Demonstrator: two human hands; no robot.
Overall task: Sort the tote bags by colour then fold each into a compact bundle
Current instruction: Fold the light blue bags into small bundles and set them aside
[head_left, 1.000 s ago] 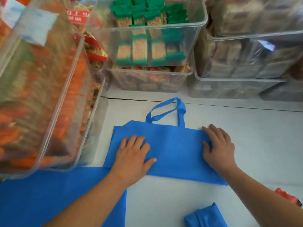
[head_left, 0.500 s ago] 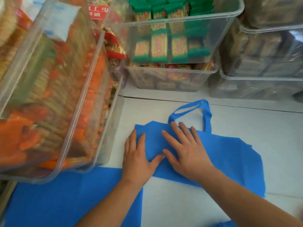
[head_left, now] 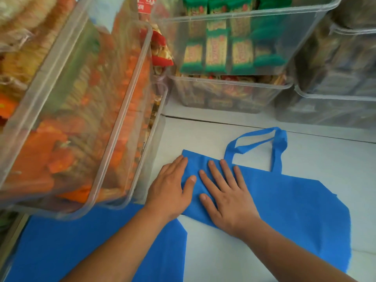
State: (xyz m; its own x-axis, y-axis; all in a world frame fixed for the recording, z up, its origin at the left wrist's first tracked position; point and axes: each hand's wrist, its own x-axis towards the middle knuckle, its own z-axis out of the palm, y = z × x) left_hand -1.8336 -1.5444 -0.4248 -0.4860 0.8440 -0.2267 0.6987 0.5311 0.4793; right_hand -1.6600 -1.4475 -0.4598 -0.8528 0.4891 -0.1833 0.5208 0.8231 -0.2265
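Note:
A blue tote bag [head_left: 295,204] lies flat on the white table [head_left: 335,159], its looped handles [head_left: 278,143] pointing away from me. My left hand [head_left: 171,190] rests flat on the bag's left edge, half on the table. My right hand [head_left: 227,196] presses flat on the bag just beside it, fingers spread. Neither hand grips the fabric. A second blue tote bag [head_left: 91,251] lies flat at the lower left, partly under my left forearm and under a bin.
Clear plastic bins of packaged snacks crowd the left [head_left: 122,129] and back [head_left: 234,94] of the table; grey-packed bins [head_left: 335,102] stand at the back right. A seam in the table [head_left: 223,123] runs in front of them.
My right hand slid from the bag's right edge to its left side, next to my left hand. The view shifted left, and the small folded blue bundle dropped out of sight.

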